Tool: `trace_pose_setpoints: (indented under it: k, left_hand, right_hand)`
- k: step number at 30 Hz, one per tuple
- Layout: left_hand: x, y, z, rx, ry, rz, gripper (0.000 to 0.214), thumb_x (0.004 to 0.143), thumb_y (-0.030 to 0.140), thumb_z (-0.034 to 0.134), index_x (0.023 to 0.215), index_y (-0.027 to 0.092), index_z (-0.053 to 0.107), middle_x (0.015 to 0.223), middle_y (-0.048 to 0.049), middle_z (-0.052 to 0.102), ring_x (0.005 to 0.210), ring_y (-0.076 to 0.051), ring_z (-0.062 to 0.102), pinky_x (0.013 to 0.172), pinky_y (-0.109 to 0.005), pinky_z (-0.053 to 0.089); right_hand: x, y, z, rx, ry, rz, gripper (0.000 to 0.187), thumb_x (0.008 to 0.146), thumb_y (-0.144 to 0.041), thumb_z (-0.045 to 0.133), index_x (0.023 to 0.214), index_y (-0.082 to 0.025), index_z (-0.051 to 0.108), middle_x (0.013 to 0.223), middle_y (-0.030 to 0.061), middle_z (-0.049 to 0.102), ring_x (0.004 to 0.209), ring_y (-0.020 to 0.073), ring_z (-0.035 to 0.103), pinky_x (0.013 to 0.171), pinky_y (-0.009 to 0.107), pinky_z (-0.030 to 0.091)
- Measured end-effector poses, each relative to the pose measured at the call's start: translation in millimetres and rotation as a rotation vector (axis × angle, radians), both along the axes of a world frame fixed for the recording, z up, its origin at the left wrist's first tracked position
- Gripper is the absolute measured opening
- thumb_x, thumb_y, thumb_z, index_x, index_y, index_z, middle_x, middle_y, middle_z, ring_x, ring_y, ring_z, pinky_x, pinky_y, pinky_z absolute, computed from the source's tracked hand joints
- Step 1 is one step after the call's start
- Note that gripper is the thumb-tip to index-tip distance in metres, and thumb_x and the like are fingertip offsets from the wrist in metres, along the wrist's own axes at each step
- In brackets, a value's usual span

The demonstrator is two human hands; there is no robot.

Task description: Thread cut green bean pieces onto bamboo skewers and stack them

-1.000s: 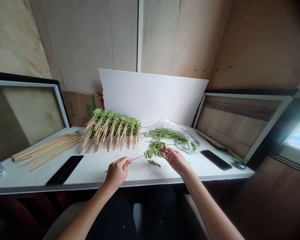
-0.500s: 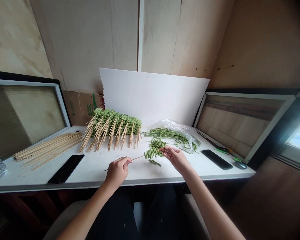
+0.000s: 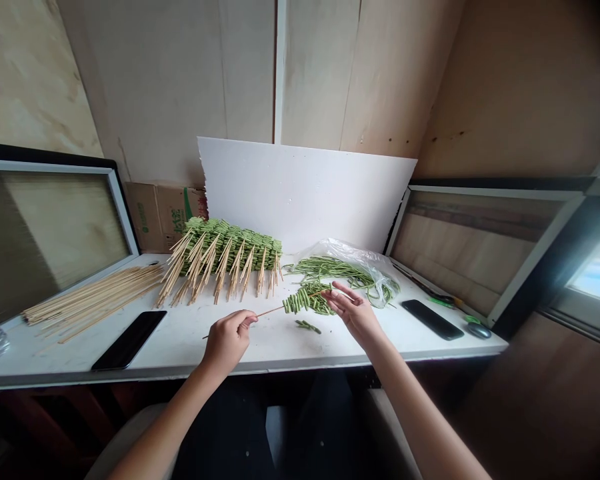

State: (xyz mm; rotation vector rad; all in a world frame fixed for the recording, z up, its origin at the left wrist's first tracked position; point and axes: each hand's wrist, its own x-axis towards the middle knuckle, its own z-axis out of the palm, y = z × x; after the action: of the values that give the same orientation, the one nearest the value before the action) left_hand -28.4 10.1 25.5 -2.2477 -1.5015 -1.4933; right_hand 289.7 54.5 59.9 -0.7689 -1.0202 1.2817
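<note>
My left hand (image 3: 227, 340) is closed on the lower part of a thin bamboo skewer (image 3: 270, 311), which slants up to the right. A row of short-cut green bean pieces (image 3: 295, 301) is threaded side by side along its upper part. At the far end, my right hand (image 3: 355, 315) has its fingers stretched and apart beside the skewer's tip; whether a fingertip touches the last piece is unclear. Behind the skewer lies a pile of cut bean pieces (image 3: 323, 305), partly hidden. A few loose bean pieces (image 3: 308, 327) rest on the white table (image 3: 280, 347) below.
Stacked bean skewers (image 3: 230, 243) stand at the back left, sticks pointing forward. Bare skewers (image 3: 95, 293) lie left of them, near a black phone (image 3: 130, 340). Long green beans (image 3: 330, 267) sit by a clear plastic bag (image 3: 375, 257). Another phone (image 3: 433, 319) and a mouse (image 3: 478, 329) are right.
My right fingers have spread from a pinch at the skewer's tip. My left hand and the skewer have shifted slightly left in view.
</note>
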Motion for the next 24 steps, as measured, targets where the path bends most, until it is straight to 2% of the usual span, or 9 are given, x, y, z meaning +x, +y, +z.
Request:
trace_pose_setpoints:
  k: [2, 7, 12, 18, 24]
  left_hand:
    - [-1.2, 0.7, 0.0, 0.000, -0.002, -0.005, 0.024, 0.097, 0.021, 0.052, 0.087, 0.021, 0.074, 0.078, -0.0030, 0.078, 0.070, -0.019, 0.073, 0.065, -0.026, 0.051]
    - [0.9, -0.4, -1.4, -0.008, -0.008, -0.011, 0.025, 0.098, 0.023, 0.051, 0.088, 0.020, 0.073, 0.078, -0.0030, 0.077, 0.070, -0.018, 0.073, 0.065, -0.025, 0.051]
    - [4.4, -2.0, -1.6, -0.006, -0.010, -0.024, 0.024, 0.097, 0.022, 0.051, 0.087, 0.021, 0.073, 0.078, -0.0026, 0.078, 0.069, -0.018, 0.072, 0.064, -0.025, 0.051]
    - [5.5, -2.0, -0.3, 0.012, -0.002, -0.025, 0.023, 0.096, 0.020, 0.052, 0.087, 0.021, 0.073, 0.080, -0.0025, 0.079, 0.068, -0.018, 0.072, 0.064, -0.026, 0.051]
    - [4.0, -1.1, -3.7, 0.008, 0.001, -0.025, 0.022, 0.096, 0.017, 0.052, 0.088, 0.021, 0.073, 0.083, -0.0023, 0.079, 0.073, -0.019, 0.074, 0.067, -0.026, 0.051]
  right_hand:
    - [-0.9, 0.4, -1.5, -0.011, 0.035, 0.037, 0.043, 0.068, -0.035, 0.094, 0.107, -0.024, 0.078, 0.106, 0.0061, 0.080, 0.115, 0.0281, 0.071, 0.103, 0.038, 0.056]
    - [-9.8, 0.2, -8.1, -0.045, 0.152, 0.140, 0.032, 0.071, -0.030, 0.094, 0.099, -0.023, 0.078, 0.103, 0.0048, 0.080, 0.112, 0.0228, 0.073, 0.098, 0.029, 0.059]
    - [-13.9, -0.4, -10.6, -0.051, 0.222, 0.209, 0.027, 0.075, -0.026, 0.091, 0.098, -0.023, 0.077, 0.101, 0.0025, 0.079, 0.110, 0.0193, 0.073, 0.102, 0.027, 0.057]
    - [-11.5, -0.9, -12.7, -0.056, 0.256, 0.292, 0.023, 0.081, -0.030, 0.087, 0.101, -0.023, 0.078, 0.112, 0.0010, 0.078, 0.119, 0.0203, 0.069, 0.101, 0.024, 0.056]
    - [-10.8, -0.8, -12.0, -0.092, 0.232, 0.260, 0.026, 0.080, -0.030, 0.088, 0.103, -0.022, 0.077, 0.112, 0.0034, 0.078, 0.117, 0.0198, 0.070, 0.096, 0.024, 0.058]
